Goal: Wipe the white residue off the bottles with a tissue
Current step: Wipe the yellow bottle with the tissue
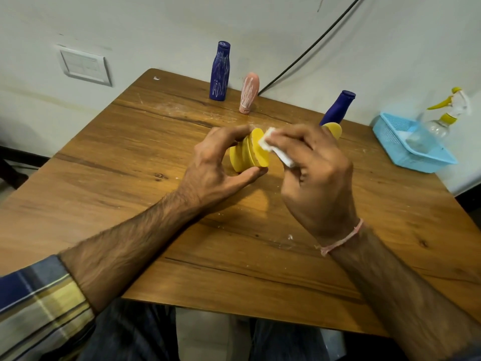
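Observation:
My left hand [218, 162] grips a yellow ribbed bottle [250, 151] tipped on its side above the table's middle, flat base facing right. My right hand [316, 173] pinches a folded white tissue [276, 149] pressed against that base. At the back stands a dark blue bottle [220, 71] streaked with white residue. Beside it is a pink bottle [249, 93], also streaked white. A second dark blue bottle [337, 109] stands behind my right hand with no streaks showing. Another yellow object [334, 130] peeks out behind my right fingers, mostly hidden.
The wooden table [182, 230] carries white smears and crumbs near the back and middle. A light blue plastic basket [408, 149] sits at the right edge, with a clear spray bottle [442, 118] lying in it. A black cable [312, 45] runs down the wall.

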A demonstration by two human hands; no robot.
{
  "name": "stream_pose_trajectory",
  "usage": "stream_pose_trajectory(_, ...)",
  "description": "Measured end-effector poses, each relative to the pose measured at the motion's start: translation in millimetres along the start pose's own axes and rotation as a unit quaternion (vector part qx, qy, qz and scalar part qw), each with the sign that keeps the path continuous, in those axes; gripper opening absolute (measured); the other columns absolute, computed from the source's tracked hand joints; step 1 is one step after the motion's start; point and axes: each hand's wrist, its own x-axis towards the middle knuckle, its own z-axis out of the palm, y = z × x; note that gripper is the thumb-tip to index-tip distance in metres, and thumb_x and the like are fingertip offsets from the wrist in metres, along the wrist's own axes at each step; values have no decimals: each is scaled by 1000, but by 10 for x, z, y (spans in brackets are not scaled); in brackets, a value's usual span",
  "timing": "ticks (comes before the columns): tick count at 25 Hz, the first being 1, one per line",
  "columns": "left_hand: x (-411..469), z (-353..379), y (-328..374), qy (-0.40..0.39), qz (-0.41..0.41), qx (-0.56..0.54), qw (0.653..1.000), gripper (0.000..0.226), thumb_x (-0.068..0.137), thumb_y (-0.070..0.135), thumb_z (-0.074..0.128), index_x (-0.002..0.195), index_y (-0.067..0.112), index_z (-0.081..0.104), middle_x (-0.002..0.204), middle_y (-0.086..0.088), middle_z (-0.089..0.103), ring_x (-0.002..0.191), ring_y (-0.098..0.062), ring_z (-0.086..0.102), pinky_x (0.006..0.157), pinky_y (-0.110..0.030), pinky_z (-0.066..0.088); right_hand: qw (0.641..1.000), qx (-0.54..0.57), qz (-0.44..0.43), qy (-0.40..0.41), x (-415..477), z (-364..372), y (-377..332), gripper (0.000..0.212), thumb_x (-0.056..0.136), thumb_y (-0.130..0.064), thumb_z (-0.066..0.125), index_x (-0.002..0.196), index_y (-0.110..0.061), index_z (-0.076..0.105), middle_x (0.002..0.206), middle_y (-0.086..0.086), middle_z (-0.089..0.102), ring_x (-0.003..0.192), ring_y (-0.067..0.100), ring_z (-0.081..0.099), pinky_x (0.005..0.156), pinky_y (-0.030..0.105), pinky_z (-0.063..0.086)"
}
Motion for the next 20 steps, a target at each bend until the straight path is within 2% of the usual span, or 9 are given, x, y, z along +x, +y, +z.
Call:
stream_pose_trajectory(2,-8,-13,17,5,5,-7,1000,63,83,33,80,134,5,57,127,-8,64,115,-25,63,94,-47,56,1000,2,-7,-24,87,87,-35,36,88,1,56,122,3,69,118,18,67,112,31,60,93,34,52)
stream_pose_trajectory(4,-12,-26,-1,9,1,-9,1000,61,82,27,81,133,5,57,127,-8,64,115,-25,63,94,-46,56,999,2,-18,-48,8,156,-70,38,88,5,55,124,2,68,118,18,66,110,32,59,92,36,52)
stream_pose_trajectory(8,-9,-45,-68,10,-16,-5,1000,61,83,29,83,133,4,58,127,-10,64,115,-24,63,94,-46,56,997,7,-21,-69,-324,114,-47,35,86,9,54,116,2,72,109,15,70,102,30,62,84,39,54)
stream_pose_trajectory(10,1,-35,-61,8,-18,0,1000,63,82,29,82,135,6,57,129,-10,64,116,-23,63,95,-46,56,999,8,-7,-49,-333,59,-24,33,86,10,55,112,3,73,109,16,70,102,30,63,86,39,54)
stream_pose_trajectory(13,1,-18,-29,5,-4,8,1000,64,83,34,81,135,5,58,128,-10,64,115,-24,62,93,-47,56,1000,-3,-12,9,-135,48,-43,34,87,12,56,116,5,71,113,20,70,106,32,63,95,32,51)
stream_pose_trajectory(17,-2,-25,2,3,11,10,1000,63,83,37,77,134,7,57,126,-9,65,114,-24,61,91,-48,55,999,0,-17,28,77,139,-96,38,85,11,63,122,5,68,119,21,67,113,32,61,100,24,46)
stream_pose_trajectory(20,-17,-38,-15,15,11,15,1000,62,82,34,79,133,7,58,124,-8,65,111,-25,61,88,-48,55,1000,15,-12,6,0,212,-103,39,86,11,62,123,4,68,120,20,67,113,33,60,97,33,52)
